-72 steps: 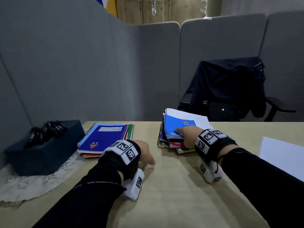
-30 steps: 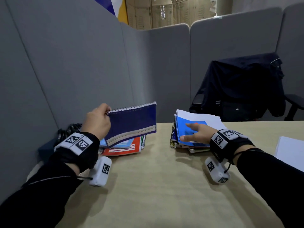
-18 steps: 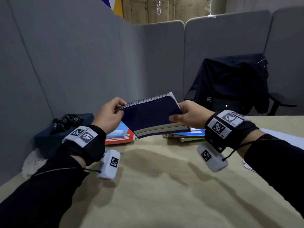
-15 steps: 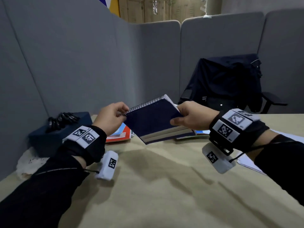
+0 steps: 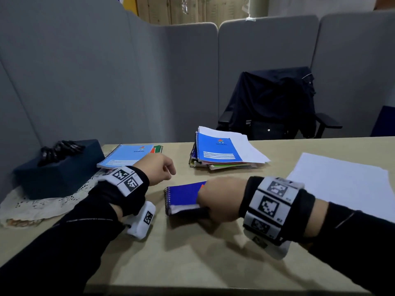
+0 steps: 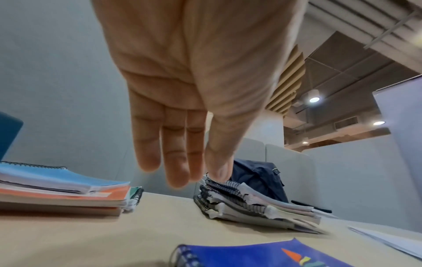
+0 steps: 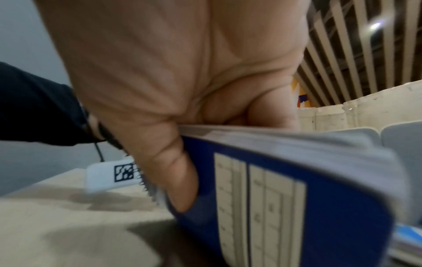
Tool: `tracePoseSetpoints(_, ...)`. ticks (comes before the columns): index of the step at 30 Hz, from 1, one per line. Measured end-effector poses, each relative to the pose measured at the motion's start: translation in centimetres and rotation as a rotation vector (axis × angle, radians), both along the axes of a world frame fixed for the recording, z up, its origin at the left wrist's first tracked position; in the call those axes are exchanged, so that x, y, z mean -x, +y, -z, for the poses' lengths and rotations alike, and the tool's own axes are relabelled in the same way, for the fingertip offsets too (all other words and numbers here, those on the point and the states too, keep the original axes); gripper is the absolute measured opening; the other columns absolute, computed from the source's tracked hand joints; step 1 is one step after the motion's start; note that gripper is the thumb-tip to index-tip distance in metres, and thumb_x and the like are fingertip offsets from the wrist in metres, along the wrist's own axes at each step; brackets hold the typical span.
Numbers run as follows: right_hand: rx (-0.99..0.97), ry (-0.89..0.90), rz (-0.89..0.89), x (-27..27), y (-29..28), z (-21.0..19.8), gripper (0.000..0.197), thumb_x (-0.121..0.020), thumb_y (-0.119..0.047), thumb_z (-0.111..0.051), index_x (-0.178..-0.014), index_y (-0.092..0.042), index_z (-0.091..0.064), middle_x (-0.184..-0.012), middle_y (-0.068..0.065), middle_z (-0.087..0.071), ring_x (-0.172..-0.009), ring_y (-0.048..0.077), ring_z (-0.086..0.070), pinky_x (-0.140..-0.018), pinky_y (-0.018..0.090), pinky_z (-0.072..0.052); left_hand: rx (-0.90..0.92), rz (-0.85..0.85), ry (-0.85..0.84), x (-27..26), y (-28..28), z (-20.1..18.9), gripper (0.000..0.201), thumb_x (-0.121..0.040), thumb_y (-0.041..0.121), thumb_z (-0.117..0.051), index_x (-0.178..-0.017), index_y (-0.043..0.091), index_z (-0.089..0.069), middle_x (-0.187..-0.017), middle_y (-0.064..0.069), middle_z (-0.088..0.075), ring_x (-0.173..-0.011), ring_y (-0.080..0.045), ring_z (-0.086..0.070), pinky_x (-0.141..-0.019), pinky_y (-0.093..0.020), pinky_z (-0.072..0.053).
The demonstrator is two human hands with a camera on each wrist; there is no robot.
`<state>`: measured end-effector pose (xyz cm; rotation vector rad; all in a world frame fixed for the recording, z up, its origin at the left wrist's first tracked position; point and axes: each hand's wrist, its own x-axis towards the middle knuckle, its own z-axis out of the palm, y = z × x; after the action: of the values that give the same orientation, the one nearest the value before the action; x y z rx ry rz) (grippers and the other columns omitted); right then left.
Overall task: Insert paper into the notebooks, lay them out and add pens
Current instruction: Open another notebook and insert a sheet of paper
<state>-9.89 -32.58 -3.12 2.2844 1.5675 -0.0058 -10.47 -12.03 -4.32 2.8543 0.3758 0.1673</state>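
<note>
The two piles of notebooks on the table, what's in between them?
Only bare table lies between the left pile and the right pile. The head view shows this, and the left wrist view agrees.

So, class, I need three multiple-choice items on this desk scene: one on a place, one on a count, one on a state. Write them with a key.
1. Where do the black pens lie?
A. On the dark blue box
B. On the loose white sheets
C. On the chair

2. How many stacks of notebooks sit at the far side of the table?
A. One
B. Two
C. Four

3. What is the right hand doing?
A. Resting flat on the table
B. Holding a pen
C. Gripping the dark blue notebook

Key: 1 A, the pens rest on top of the dark blue box. 2 B, a left stack and a right stack show. 3 C, its thumb and fingers clamp the dark blue notebook, while the left hand holds nothing.
</note>
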Motion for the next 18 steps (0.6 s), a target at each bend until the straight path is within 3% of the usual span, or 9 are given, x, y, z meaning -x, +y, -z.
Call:
tracePoseSetpoints(3,0.016,0.077,0.011,0.3,0.3,1.4,0.023,-0.091,-0.029,-0.057,-0.106,-0.013,-0.065,-0.076,0.001,-0.053,-0.077,0.023,-0.052,-0.064,0.028,-0.041,0.039,0.011,0.084,-0.1,-1.4,-0.1,0.011,-0.087,0.023,-0.067,-0.097,0.023,-0.070,-0.091,0.004,-0.067,-0.069,-0.005,-0.060,-0.064,-0.020,-0.048)
tracePoseSetpoints(6,-0.054,0.215,0.040,0.1,0.0,1.6,0.048,-0.080,-0.057,-0.063,-0.093,-0.011,-0.065,-0.077,0.002,-0.062,-0.075,0.023,-0.057,-0.063,0.030,-0.044,0.048,0.011,0.203,-0.4,-3.1,-0.1,0.018,-0.085,0.033,-0.067,-0.101,0.023,-0.069,-0.094,0.000,-0.069,-0.075,-0.016,-0.068,-0.054,-0.019,-0.049)
tracePoseSetpoints(9,-0.095,0.304,0.177,-1.3,-1.2,0.5,0.070,-0.069,-0.075,-0.060,-0.103,-0.014,-0.069,-0.093,0.002,-0.071,-0.085,0.021,-0.064,-0.075,0.033,-0.052,0.007,-0.007,0.321,-0.8,-4.9,0.1,0.032,-0.085,0.044,-0.066,-0.107,0.022,-0.069,-0.093,0.001,-0.067,-0.077,-0.015,-0.066,-0.057,-0.021,-0.051)
tracePoseSetpoints(10,-0.130,0.290,0.241,-2.2,-1.8,-0.1,0.070,-0.069,-0.075,-0.060,-0.104,-0.015,-0.070,-0.097,0.002,-0.071,-0.086,0.020,-0.064,-0.077,0.032,-0.053,-0.011,-0.015,0.355,-1.0,-5.4,0.2,0.037,-0.084,0.047,-0.065,-0.110,0.021,-0.068,-0.095,0.001,-0.067,-0.081,-0.015,-0.064,-0.065,-0.023,-0.052)
tracePoseSetpoints(13,-0.174,0.124,0.453,-6.5,-4.1,-1.4,0.048,-0.080,-0.054,-0.066,-0.099,-0.010,-0.067,-0.092,0.003,-0.068,-0.064,0.016,-0.056,-0.057,0.022,-0.044,-0.110,-0.023,0.443,-1.5,-6.7,0.5,0.052,-0.081,0.057,-0.063,-0.117,0.019,-0.064,-0.109,0.000,-0.066,-0.098,-0.015,-0.060,-0.081,-0.029,-0.050)
tracePoseSetpoints(14,-0.146,0.052,0.537,-8.2,-5.1,-1.5,0.040,-0.082,-0.046,-0.068,-0.099,-0.010,-0.066,-0.089,0.003,-0.063,-0.064,0.017,-0.054,-0.056,0.022,-0.042,-0.132,-0.026,0.471,-1.6,-7.2,0.5,0.056,-0.080,0.059,-0.062,-0.118,0.018,-0.062,-0.111,0.000,-0.065,-0.101,-0.016,-0.059,-0.085,-0.030,-0.050)
tracePoseSetpoints(16,-0.022,-0.029,0.707,-11.3,-7.1,-1.2,0.039,-0.081,-0.037,-0.071,-0.108,-0.009,-0.066,-0.089,0.002,-0.059,-0.077,0.020,-0.054,-0.068,0.023,-0.042,-0.156,-0.037,0.523,-2.0,-8.0,0.6,0.066,-0.075,0.065,-0.063,-0.121,0.018,-0.058,-0.113,-0.001,-0.064,-0.103,-0.017,-0.058,-0.090,-0.032,-0.050)
tracePoseSetpoints(18,0.070,-0.033,0.800,-13.9,-9.1,-0.4,0.040,-0.076,-0.035,-0.077,-0.106,-0.010,-0.068,-0.089,0.001,-0.061,-0.082,0.020,-0.055,-0.073,0.025,-0.043,-0.184,-0.041,0.567,-2.3,-8.8,0.6,0.077,-0.068,0.072,-0.064,-0.122,0.019,-0.055,-0.113,-0.001,-0.062,-0.103,-0.018,-0.058,-0.092,-0.035,-0.049)
